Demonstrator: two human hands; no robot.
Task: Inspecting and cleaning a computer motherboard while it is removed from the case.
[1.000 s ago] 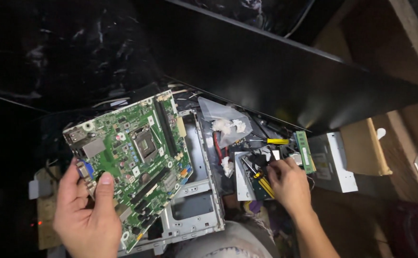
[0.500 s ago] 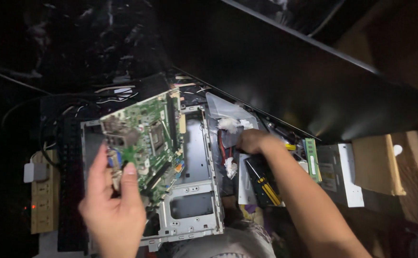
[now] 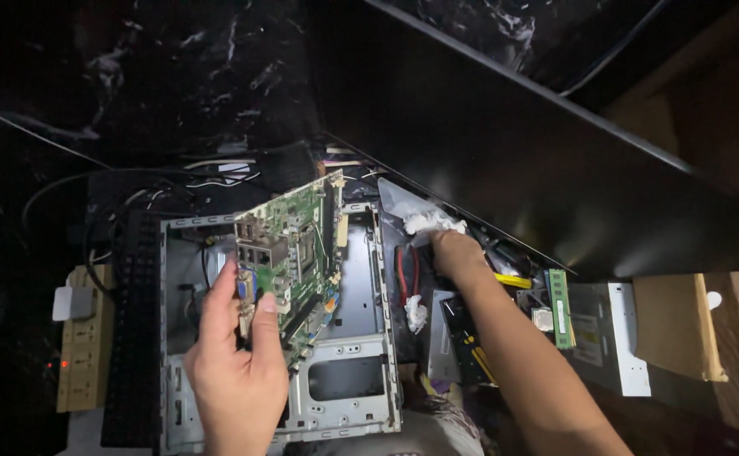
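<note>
My left hand (image 3: 238,363) grips a green motherboard (image 3: 295,249) by its port edge and holds it tilted almost on edge above an open grey metal computer case (image 3: 348,393). My right hand (image 3: 455,253) reaches to the right of the case, its fingers closed on a crumpled white tissue (image 3: 431,223) that lies on a clear plastic bag. A second wad of white tissue (image 3: 416,311) lies lower down beside red cables.
A yellow-and-black screwdriver (image 3: 475,355), a green memory stick (image 3: 559,308) and a grey drive (image 3: 610,333) lie right of the case. A beige power strip (image 3: 82,346) and a black keyboard (image 3: 129,338) sit at the left. A dark slab overhangs at the back.
The motherboard has turned from nearly flat to edge-on over the case. My right hand left the screwdriver area and moved up to the white tissue.
</note>
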